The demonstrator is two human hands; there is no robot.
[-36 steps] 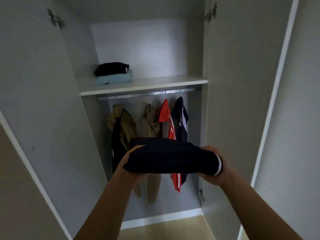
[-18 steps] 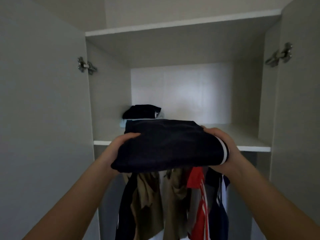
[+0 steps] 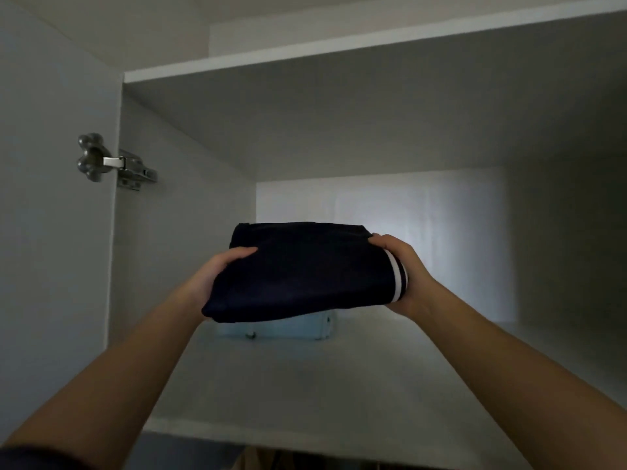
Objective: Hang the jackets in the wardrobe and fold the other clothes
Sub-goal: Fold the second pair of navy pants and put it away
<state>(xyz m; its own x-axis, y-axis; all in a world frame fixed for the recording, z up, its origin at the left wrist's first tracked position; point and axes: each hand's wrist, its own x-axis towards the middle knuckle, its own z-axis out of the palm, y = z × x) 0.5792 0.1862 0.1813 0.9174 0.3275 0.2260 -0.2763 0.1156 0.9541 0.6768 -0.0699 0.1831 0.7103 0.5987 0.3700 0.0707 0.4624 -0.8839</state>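
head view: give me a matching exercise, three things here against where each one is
Things:
1. navy garment
2. blue garment
3. hinge

Places:
a. fixed to the left door
b. lying on the shelf
c. held between left hand and right hand

Pairs: 1-c, 2-b, 3-a

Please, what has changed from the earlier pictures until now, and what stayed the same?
The folded dark garment was carried up from in front of the hanging jackets and forward over the shelf, above the light blue folded garment. The left hand and right hand grip its ends as before; nothing was let go.
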